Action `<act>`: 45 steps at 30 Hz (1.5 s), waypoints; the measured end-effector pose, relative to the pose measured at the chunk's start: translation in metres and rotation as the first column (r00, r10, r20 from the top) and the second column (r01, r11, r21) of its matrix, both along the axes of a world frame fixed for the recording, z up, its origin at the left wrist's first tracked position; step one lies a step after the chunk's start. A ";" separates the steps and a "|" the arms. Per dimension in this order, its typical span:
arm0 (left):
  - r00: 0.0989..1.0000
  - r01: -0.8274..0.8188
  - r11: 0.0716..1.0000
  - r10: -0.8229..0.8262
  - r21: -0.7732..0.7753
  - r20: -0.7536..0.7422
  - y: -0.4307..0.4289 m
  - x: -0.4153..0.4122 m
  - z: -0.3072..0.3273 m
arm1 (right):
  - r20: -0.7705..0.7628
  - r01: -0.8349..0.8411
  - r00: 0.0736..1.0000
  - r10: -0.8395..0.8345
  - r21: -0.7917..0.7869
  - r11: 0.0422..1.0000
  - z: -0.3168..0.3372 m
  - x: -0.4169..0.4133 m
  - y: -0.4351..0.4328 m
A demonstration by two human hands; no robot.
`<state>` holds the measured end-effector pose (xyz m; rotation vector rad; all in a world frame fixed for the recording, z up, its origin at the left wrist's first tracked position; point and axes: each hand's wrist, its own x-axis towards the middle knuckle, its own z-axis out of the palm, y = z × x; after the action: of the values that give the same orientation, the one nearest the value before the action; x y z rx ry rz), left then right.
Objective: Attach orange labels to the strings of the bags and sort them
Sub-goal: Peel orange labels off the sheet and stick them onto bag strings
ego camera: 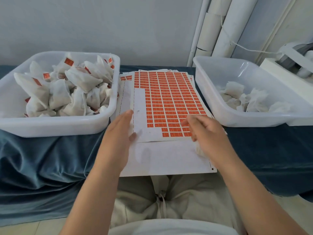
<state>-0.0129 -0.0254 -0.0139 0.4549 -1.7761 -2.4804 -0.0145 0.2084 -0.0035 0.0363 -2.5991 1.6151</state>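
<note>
Left hand (pixel 118 133) lies flat, fingers straight, at seven o'clock on the sheet (pixel 169 99); right hand (pixel 206 133), at five o'clock, curls round a bag (pixel 200 151).

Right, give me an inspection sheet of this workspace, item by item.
Surface: blue cloth, rumpled at the near edge.
Job's things: label sheet in the middle, peeled along its left and near sides; left tub heaped with labelled bags; right tub with a few unlabelled bags.
Clutter: backing sheets under the label sheet.
Hands: left hand flat on the sheet's left edge; right hand curled at its near right corner, seemingly holding a white bag.
Cables: white cord from the white pipes to the white machine.
Surroundings: grey wall behind.
</note>
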 end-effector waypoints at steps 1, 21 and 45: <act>0.998 -0.011 0.994 0.005 0.110 0.059 -0.003 -0.004 0.000 | 0.015 -0.015 1.000 0.015 0.015 1.000 -0.004 -0.001 -0.003; 0.952 0.306 0.723 -0.237 -0.620 0.193 0.019 0.006 -0.013 | 0.076 -0.308 0.941 0.329 0.592 0.745 -0.029 0.006 -0.023; 0.968 -0.018 0.882 -0.103 -0.471 -0.230 0.043 0.026 -0.009 | -0.324 0.017 0.934 0.151 0.462 0.887 0.012 0.018 -0.017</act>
<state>0.0133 0.0178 -0.0234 0.0627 -2.1885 -1.9113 0.0033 0.1912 0.0085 0.4112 -2.6344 0.8609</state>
